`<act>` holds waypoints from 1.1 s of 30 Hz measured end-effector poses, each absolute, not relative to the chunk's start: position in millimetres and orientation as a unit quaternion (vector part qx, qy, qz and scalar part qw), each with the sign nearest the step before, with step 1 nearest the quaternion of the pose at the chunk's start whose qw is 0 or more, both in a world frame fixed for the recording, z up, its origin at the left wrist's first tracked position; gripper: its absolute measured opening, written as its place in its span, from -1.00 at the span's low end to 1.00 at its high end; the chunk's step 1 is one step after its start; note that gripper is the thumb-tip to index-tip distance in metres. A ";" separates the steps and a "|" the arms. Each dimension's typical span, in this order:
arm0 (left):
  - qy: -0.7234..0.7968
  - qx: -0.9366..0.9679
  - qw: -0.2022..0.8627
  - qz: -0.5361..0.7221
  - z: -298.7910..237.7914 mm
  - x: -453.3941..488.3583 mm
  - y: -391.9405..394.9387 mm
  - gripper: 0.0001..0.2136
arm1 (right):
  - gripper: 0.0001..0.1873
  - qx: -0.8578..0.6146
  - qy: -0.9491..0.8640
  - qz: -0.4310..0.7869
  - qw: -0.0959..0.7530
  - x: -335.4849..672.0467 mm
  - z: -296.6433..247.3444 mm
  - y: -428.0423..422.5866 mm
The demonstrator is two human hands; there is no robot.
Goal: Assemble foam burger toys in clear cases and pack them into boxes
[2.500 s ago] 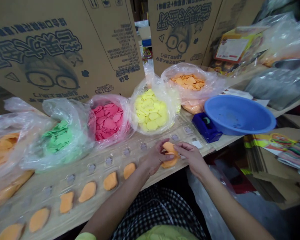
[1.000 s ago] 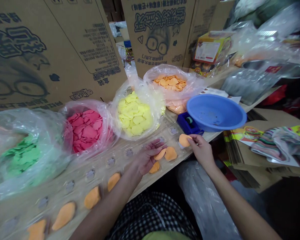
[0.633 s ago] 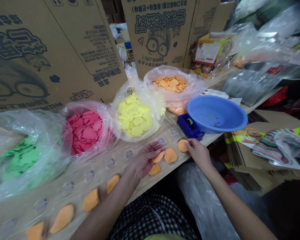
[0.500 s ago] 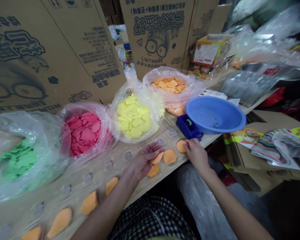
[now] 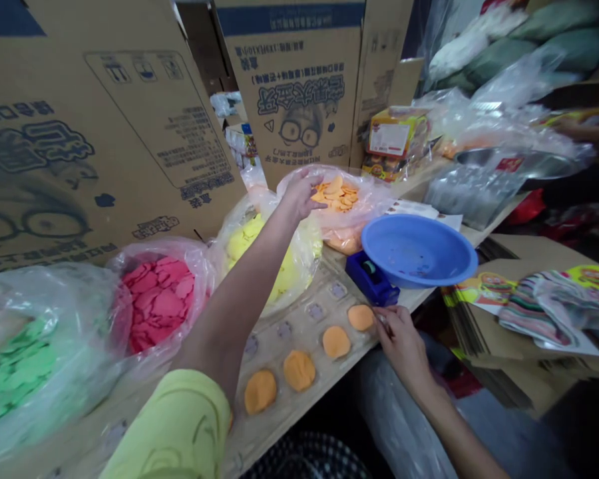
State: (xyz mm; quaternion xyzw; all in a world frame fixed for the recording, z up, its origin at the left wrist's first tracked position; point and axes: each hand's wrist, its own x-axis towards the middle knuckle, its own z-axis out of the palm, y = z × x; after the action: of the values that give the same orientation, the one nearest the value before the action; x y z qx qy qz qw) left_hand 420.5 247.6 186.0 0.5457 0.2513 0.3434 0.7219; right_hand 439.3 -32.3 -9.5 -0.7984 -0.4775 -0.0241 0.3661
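My left hand (image 5: 302, 194) is over the near left rim of a clear plastic bag (image 5: 367, 199) of thin orange discs (image 5: 340, 195). Its fingers are apart, with nothing seen in them. At the near right end of a clear plastic tray (image 5: 307, 398), my right hand (image 5: 400, 336) has its thumb and fingers closed on the tray's edge, beside an orange disc (image 5: 361, 317). Several orange discs lie singly in the tray's front row of hollows. Small grey pieces (image 5: 315, 311) sit in the back row. My left forearm covers part of the tray.
Bags of yellow (image 5: 244, 238), pink (image 5: 160, 299) and green (image 5: 17, 366) pieces line the back. A blue basin (image 5: 419, 249) and a blue tape dispenser (image 5: 372, 278) stand right of the tray. Cartons (image 5: 289, 80) rise behind; flat cardboard (image 5: 499, 332) is stacked at right.
My left hand has left the tray and reached up and away to the bag of orange discs. The loose discs now lie in hollows. My right hand stays by the tray's end. The view has shifted.
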 end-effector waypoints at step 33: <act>0.358 0.897 0.119 0.229 62.2 237.4 232.3 -0.73 | -0.73 -0.672 -0.670 -0.098 0.300 411.8 -52.7 -39.6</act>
State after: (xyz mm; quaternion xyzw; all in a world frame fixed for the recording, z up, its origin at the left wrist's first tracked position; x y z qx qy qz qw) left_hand 237.4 232.3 62.2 0.8974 0.3582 0.2285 0.1190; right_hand 411.8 -39.6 -52.7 -0.6721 -0.6698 -0.0978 0.3002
